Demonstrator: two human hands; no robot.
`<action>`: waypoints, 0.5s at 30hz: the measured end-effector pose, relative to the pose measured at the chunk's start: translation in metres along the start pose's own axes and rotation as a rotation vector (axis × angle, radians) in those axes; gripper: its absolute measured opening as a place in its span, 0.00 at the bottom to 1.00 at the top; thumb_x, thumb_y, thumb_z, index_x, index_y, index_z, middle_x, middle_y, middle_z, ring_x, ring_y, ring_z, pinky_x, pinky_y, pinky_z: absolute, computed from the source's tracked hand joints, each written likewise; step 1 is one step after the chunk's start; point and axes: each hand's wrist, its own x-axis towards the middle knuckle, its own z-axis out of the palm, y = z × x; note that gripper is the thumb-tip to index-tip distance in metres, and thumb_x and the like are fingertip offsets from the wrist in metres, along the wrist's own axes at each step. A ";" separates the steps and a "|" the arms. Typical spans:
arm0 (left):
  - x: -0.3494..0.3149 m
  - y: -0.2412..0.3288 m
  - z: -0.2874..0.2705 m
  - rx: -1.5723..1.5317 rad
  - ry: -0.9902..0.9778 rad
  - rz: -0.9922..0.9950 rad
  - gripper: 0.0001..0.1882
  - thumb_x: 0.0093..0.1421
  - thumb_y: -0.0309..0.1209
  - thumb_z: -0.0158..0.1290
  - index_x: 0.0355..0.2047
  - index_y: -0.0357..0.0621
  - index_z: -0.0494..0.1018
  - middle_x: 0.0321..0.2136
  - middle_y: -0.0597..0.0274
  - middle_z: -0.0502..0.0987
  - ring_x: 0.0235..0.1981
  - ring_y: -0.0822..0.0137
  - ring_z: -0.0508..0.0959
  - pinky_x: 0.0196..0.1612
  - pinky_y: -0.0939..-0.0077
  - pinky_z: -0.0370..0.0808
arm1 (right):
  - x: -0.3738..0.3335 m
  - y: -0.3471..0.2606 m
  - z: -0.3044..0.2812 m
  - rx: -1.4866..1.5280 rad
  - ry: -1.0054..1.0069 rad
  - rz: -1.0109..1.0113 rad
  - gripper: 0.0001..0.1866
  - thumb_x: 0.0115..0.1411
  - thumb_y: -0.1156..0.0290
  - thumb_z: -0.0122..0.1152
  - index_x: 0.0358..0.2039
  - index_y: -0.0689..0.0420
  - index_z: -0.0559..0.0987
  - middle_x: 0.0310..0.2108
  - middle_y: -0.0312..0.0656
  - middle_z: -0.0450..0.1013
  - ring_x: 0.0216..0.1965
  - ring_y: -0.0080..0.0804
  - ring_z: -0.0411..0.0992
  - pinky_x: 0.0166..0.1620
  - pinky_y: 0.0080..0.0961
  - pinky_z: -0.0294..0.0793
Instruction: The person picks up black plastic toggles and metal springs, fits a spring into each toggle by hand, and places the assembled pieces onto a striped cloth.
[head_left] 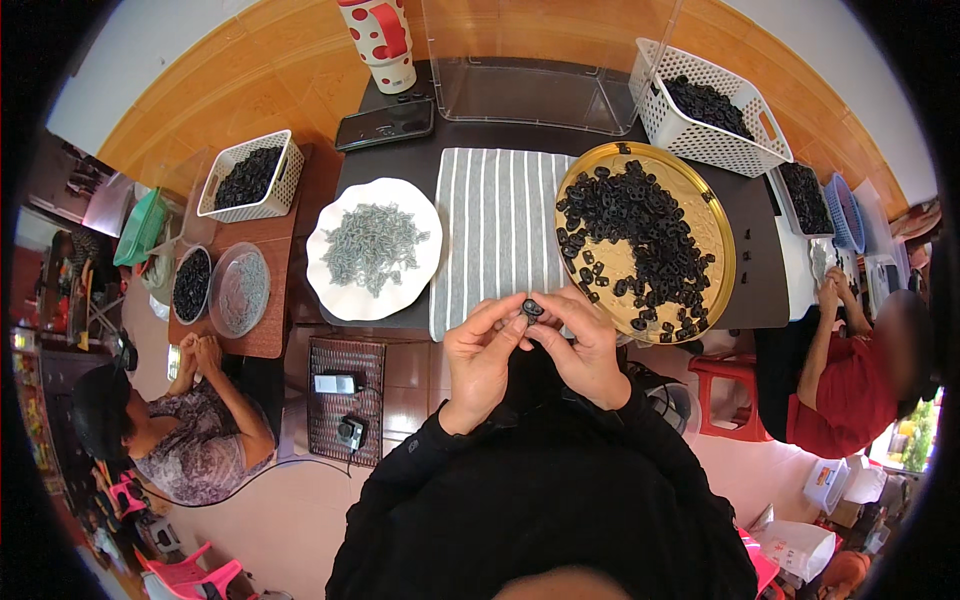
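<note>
Between the fingertips of my two hands is a small black plastic part (532, 308), held just over the near edge of a grey-and-white striped cloth (500, 220). My left hand (480, 362) pinches it from one side, and my right hand (583, 352) grips it from the other. Fingers cover part of it, so its exact kind is unclear. A round gold tray (722, 290) with many loose black parts (650, 235) lies right of the cloth. On the left, a white wavy-rimmed plate (345, 305) bears a heap of small silvery metal pieces (372, 245).
A spotted tumbler (382, 45), a phone (385, 125) and a clear plastic box (540, 95) stand along the back. A white basket (690, 135) of black parts is at back right. Co-workers sit at the left (200, 445) and right (850, 385). A red stool (728, 395) stands nearby.
</note>
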 end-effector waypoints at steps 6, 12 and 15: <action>0.002 0.001 -0.003 -0.013 -0.062 -0.021 0.16 0.58 0.13 0.52 0.47 0.33 0.75 0.34 0.60 0.76 0.31 0.74 0.75 0.32 0.81 0.76 | -0.002 0.003 -0.003 -0.028 0.001 -0.026 0.20 0.52 0.86 0.62 0.47 0.65 0.75 0.31 0.43 0.70 0.29 0.30 0.71 0.31 0.22 0.71; 0.004 0.001 -0.005 -0.016 -0.079 -0.020 0.15 0.58 0.14 0.53 0.46 0.33 0.75 0.34 0.59 0.77 0.30 0.73 0.76 0.30 0.81 0.76 | -0.003 0.004 -0.005 -0.063 -0.020 -0.029 0.19 0.53 0.85 0.61 0.47 0.65 0.75 0.30 0.43 0.70 0.28 0.30 0.70 0.30 0.22 0.69; 0.004 0.001 -0.003 -0.028 -0.083 -0.023 0.15 0.57 0.14 0.53 0.46 0.32 0.75 0.34 0.59 0.77 0.30 0.72 0.77 0.30 0.81 0.76 | -0.002 0.002 -0.006 -0.090 -0.022 -0.047 0.19 0.53 0.85 0.61 0.47 0.66 0.75 0.30 0.43 0.70 0.29 0.30 0.70 0.30 0.22 0.69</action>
